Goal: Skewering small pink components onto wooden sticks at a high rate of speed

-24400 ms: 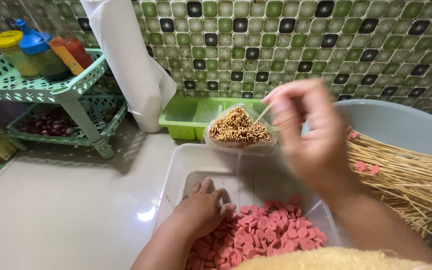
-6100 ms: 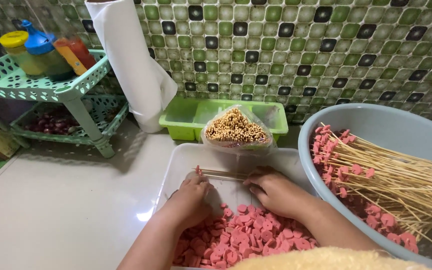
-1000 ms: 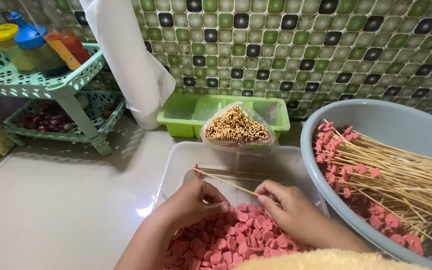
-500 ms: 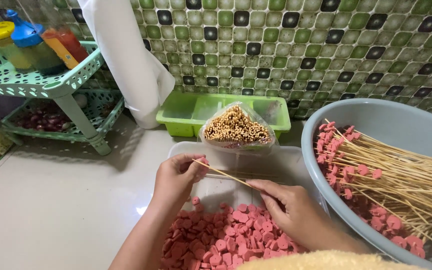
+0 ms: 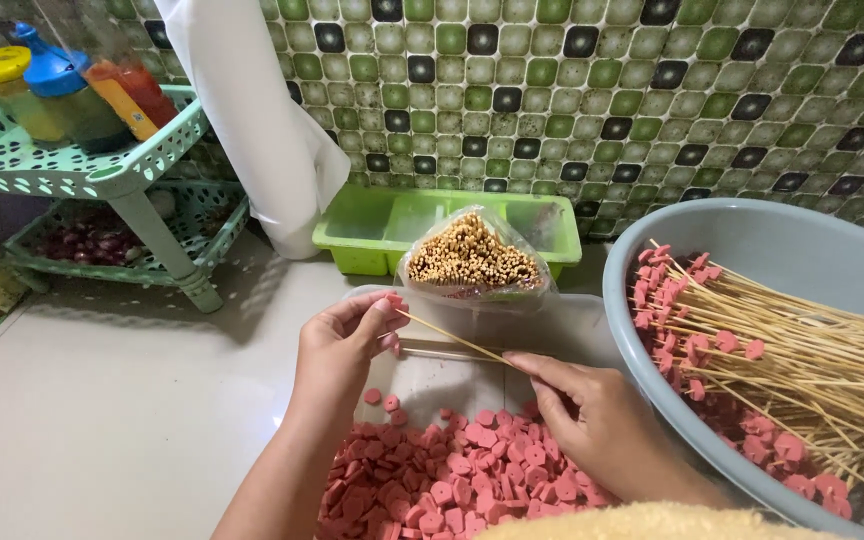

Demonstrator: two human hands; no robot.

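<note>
two hands threading a pink slice onto a bamboo skewer

seen from above, the left hand (image 5: 344, 338) is raised over a white tray (image 5: 582, 325), its fingertips pinched on a small pink sausage slice (image 5: 393, 300) at the tip of a thin bamboo skewer (image 5: 449, 338). the right hand (image 5: 592, 420), at about 4 o'clock from the left, grips the other end of the skewer between thumb and fingers, so the stick runs slanted between the two hands.

beneath both hands, at 6 o'clock in the view, the tray holds a heap of pink sausage slices (image 5: 452, 485). at 12 o'clock from the tray, touching its far edge, stands a clear bag of bare skewers (image 5: 472, 258), ends up. behind it lies a green plastic tray (image 5: 372, 222) against a green and black tiled wall (image 5: 602, 90).

at 3 o'clock a grey basin (image 5: 752, 235) holds many finished skewers (image 5: 782, 360) with pink slices at their tips. at 10 o'clock a pale green rack (image 5: 82, 170) carries bottles (image 5: 62, 85). a white plastic bag (image 5: 252, 120) hangs at 11 o'clock.
</note>
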